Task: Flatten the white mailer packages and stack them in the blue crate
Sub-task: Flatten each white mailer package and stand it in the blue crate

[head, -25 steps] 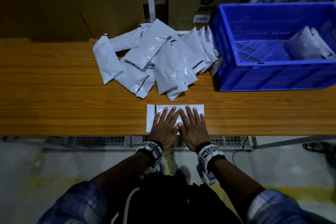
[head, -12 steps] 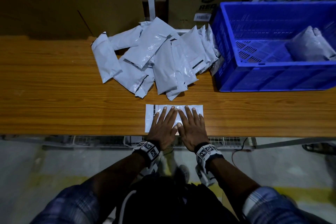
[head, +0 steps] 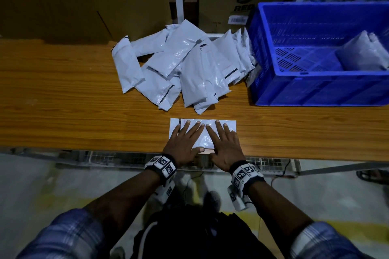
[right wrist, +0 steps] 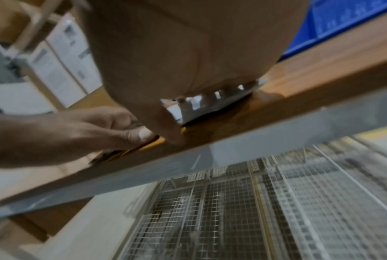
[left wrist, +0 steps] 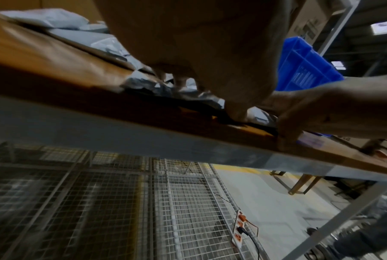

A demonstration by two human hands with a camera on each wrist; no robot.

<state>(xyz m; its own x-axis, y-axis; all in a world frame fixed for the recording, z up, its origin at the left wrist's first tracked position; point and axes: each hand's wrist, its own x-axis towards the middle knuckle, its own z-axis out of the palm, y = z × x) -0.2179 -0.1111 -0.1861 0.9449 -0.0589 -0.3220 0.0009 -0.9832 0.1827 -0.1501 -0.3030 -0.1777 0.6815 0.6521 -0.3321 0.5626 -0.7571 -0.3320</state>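
One white mailer lies flat at the front edge of the wooden table. My left hand and right hand both press down on it, side by side, palms flat and fingers spread. Behind it sits a loose pile of white mailers. The blue crate stands at the right, with two mailers leaning in its far right corner. In the right wrist view the mailer shows under my palm; the left wrist view shows its crumpled edge.
Cardboard boxes and a large brown board stand behind the table. A wire-mesh rack and a power strip lie under the table. A sandalled foot shows at the right.
Both hands have slid a little apart and toward the front edge across the mailer, still pressing it flat. The pile and crate have not moved.
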